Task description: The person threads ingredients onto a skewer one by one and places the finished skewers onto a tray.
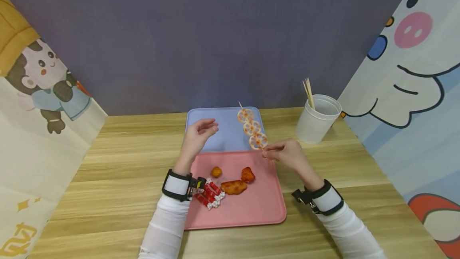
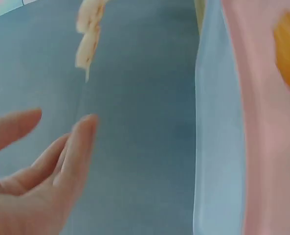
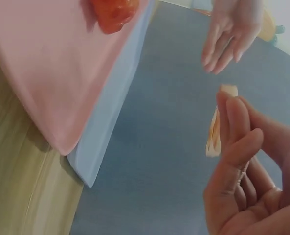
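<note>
My right hand (image 1: 285, 153) pinches the lower end of a skewer of lotus root slices (image 1: 252, 128), with three slices threaded on its stick. The skewer leans up and to the left over the blue tray (image 1: 215, 141), its bare tip at the top. Facing it from the left, my left hand (image 1: 201, 135) is empty, its thumb apart from its loosely bent fingers. In the left wrist view, the left fingertips (image 2: 88, 122) stay apart from the skewer tip. The right wrist view shows thumb and finger closed together, with pale lotus root (image 3: 213, 142) behind them.
In front lies a pink tray (image 1: 266, 207) bearing a small round ball (image 1: 216, 172), a reddish chunk (image 1: 248, 175), a glazed wing-shaped piece (image 1: 235, 187) and red-and-white pieces (image 1: 212, 194). A white bucket (image 1: 312, 127) with several wooden sticks (image 1: 308, 93) stands at the right. A grey wall (image 1: 215, 43) rises behind.
</note>
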{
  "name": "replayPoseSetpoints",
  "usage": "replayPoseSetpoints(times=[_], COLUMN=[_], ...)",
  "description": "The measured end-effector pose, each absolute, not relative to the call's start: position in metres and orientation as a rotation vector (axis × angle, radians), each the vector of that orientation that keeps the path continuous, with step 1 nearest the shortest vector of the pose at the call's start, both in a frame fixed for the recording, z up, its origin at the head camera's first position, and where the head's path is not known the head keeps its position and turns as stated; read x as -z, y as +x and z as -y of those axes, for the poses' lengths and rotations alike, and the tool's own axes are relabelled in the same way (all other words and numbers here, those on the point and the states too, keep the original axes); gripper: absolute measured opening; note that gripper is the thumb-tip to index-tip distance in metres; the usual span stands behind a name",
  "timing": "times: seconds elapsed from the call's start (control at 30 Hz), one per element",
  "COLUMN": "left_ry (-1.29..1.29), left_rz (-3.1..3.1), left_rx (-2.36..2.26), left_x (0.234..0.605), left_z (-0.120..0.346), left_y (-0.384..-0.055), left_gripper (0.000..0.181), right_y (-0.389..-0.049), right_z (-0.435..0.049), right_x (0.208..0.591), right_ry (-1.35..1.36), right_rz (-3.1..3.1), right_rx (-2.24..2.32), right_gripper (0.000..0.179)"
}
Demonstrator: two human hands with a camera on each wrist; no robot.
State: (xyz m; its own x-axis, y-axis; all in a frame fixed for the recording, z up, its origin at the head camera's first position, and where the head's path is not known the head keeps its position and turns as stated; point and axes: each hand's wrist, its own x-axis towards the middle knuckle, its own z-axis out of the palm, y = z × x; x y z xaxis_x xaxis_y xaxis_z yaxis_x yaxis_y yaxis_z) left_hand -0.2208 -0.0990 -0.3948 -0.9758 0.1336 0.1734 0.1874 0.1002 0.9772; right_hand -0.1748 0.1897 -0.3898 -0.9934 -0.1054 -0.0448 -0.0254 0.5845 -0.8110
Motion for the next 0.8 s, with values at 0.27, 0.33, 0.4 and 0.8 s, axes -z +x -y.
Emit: replayPoseSetpoints(times=[0.27, 0.33, 0.4, 0.8], left_ry=[0.018, 0.104, 0.151, 0.21], left_rz=[2.2, 2.21, 2.227, 2.314], left_rx=[1.907, 1.866, 1.815, 1.559], left_x=[0.401, 0.406, 0.409, 0.416], left_z=[0.146, 0.157, 0.167, 0.206], left_y=[-0.22, -0.22, -0.218, -0.201], left_gripper=[0.025, 0.026, 0.027, 0.025], right_y=[-0.201, -0.208, -0.214, -0.241], right_z=[-0.183, -0.181, -0.179, -0.174], right_x=[0.395, 0.398, 0.401, 0.415], right_ry=[-0.033, -0.018, -0.008, 0.009], right_rz=[-2.722, -2.722, -2.738, -2.802], right_rx=[1.392, 1.387, 1.357, 1.189], right_gripper=[0.028, 0.028, 0.028, 0.023])
